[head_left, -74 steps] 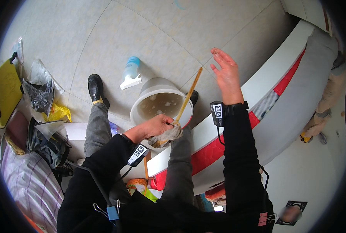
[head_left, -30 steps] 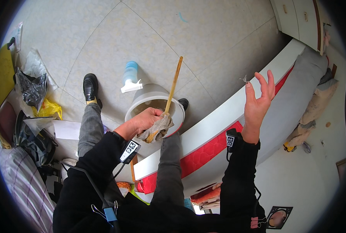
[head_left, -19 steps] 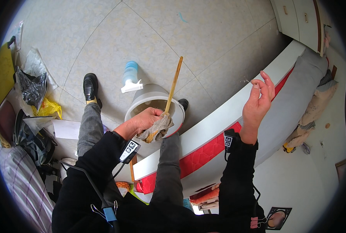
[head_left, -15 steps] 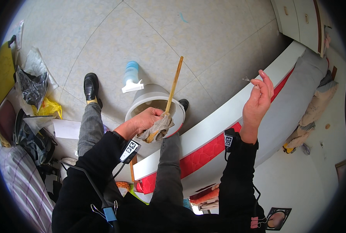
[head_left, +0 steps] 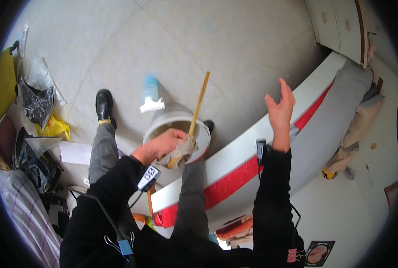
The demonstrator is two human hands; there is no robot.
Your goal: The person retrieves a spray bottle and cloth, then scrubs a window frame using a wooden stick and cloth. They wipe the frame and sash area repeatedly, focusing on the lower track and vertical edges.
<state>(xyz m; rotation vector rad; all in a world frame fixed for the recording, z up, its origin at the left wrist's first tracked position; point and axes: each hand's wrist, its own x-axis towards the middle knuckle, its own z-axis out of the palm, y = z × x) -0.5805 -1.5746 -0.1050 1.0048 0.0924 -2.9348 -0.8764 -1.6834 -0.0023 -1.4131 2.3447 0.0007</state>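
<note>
Head camera, far left: a flat yellow panel point(head_left: 3, 89), its outer side lost in the dark rim of the view, stands by crinkled, glossy dark plastic point(head_left: 37, 105) and a thin yellow bag point(head_left: 58, 128). Lower down, striped pale fabric point(head_left: 25, 210) falls in soft folds. A smooth black shoe point(head_left: 103, 106) rests on the pale floor point(head_left: 118, 53).

Further right, a blue spray bottle point(head_left: 150, 89) with a white trigger head is near a round, pale bucket point(head_left: 167, 112). The left hand point(head_left: 167, 142) is clenched around a grey cloth point(head_left: 182, 154) in front of the bucket's mouth, covering part of it, so the murky inside is hard to make out. Limp, creased and bunched, the grey cloth is stained yellowish-brown along its lower part. A slim, straight wooden stick point(head_left: 200, 100) rises from it, leaning slightly right, its lower end hidden in the folds.

Beyond run a smooth white rail point(head_left: 228, 156), a red panel point(head_left: 225, 186) and a soft grey cover point(head_left: 333, 116). The right hand point(head_left: 281, 111) is raised before the white rail, relaxed, thumb spread from the fingers; blur hides whether the fingertips touch a faint speck. Farthest right, a hard-edged pale cabinet point(head_left: 330, 38) is cut off above rumpled beige cushions point(head_left: 363, 118).
</note>
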